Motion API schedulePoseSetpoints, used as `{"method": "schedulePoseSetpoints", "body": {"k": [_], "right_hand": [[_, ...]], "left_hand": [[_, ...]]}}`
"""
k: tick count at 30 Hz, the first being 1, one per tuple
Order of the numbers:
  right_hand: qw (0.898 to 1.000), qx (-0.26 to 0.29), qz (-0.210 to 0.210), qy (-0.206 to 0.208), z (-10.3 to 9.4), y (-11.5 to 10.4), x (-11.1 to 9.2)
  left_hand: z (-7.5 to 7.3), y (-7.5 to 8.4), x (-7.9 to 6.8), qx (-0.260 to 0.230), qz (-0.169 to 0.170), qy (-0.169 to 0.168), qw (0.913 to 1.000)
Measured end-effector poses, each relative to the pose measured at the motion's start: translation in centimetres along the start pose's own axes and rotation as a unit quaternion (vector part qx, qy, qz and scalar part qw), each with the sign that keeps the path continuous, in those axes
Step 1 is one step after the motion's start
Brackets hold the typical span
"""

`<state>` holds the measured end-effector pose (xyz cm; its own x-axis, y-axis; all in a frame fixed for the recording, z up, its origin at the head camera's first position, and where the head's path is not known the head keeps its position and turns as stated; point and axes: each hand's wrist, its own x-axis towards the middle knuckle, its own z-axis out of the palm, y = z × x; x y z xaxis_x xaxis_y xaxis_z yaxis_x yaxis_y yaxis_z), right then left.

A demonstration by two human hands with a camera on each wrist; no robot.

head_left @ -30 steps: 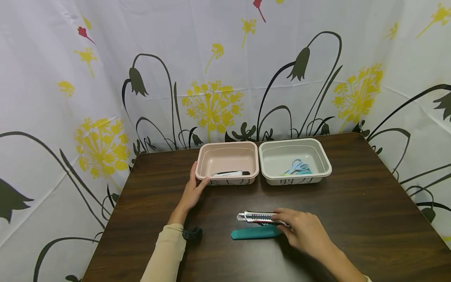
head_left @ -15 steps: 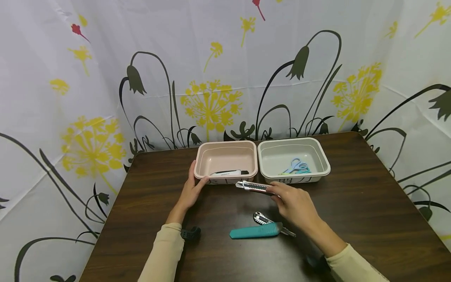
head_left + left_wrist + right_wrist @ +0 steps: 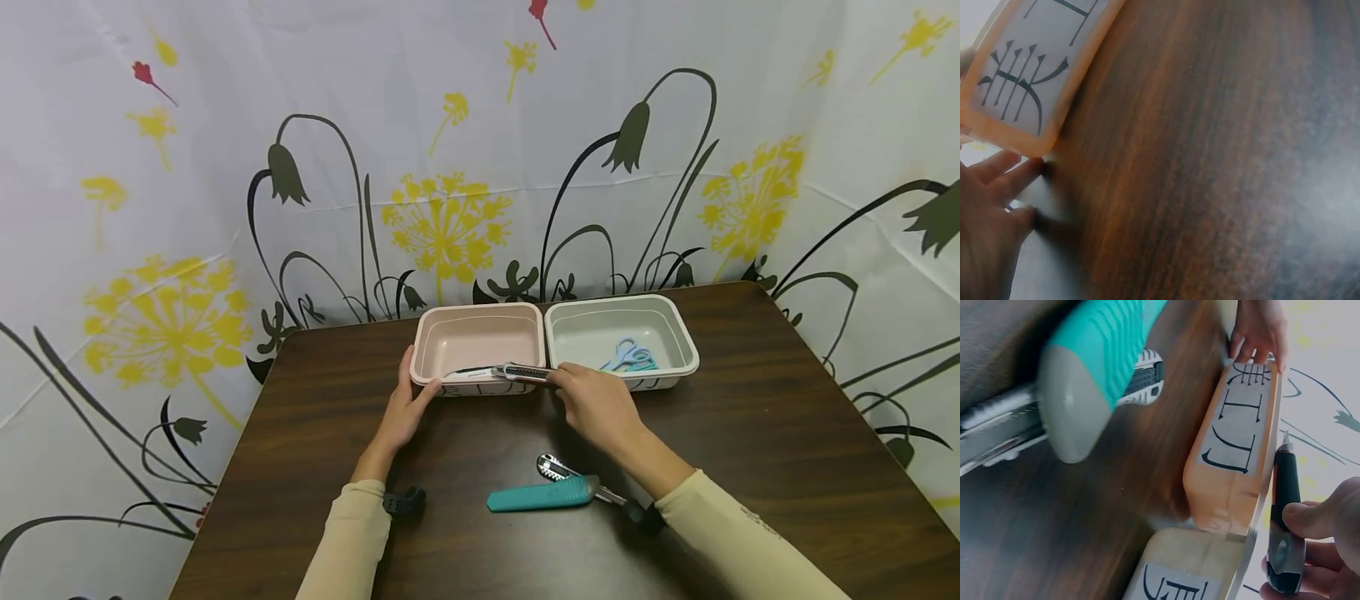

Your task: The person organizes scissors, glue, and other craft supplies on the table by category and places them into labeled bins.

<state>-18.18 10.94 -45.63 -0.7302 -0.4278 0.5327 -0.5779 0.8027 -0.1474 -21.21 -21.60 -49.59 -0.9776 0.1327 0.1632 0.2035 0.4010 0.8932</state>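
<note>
In the head view my left hand [image 3: 401,408] touches the left end of the pink bin [image 3: 480,321], thumb by its front rim, fingers along its side. A white-and-black pen-like marker [image 3: 467,372] lies inside, partly covered. My right hand [image 3: 600,408] pinches the rear of a utility knife [image 3: 525,372] over the bin's front right rim; its tip points left. The right wrist view shows the knife's dark body [image 3: 1285,481] between thumb and fingers. Below on the table, a teal ribbed-handled tool [image 3: 538,495] lies across a silver utility knife [image 3: 552,467].
Right beside the pink bin stands a pale grey bin [image 3: 600,321] holding light-blue scissors [image 3: 628,355] and something teal. Labels with dark characters [image 3: 1235,425] mark the bins' fronts. A flowered curtain [image 3: 450,100] hangs behind the brown table [image 3: 750,433].
My right hand has lifted the utility knife off the table and carried it forward to the pink bin's front rim, uncovering the silver knife below. The left hand has stayed at the bin.
</note>
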Motion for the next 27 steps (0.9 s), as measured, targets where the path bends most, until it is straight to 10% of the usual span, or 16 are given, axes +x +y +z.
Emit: {"method": "schedulePoseSetpoints", "body": {"k": [27], "right_hand": [[0.999, 0.018, -0.036, -0.01, 5.1, -0.2, 3.2]], "left_hand": [[0.6, -0.8, -0.2, 0.009, 0.025, 0.013, 0.9996]]}}
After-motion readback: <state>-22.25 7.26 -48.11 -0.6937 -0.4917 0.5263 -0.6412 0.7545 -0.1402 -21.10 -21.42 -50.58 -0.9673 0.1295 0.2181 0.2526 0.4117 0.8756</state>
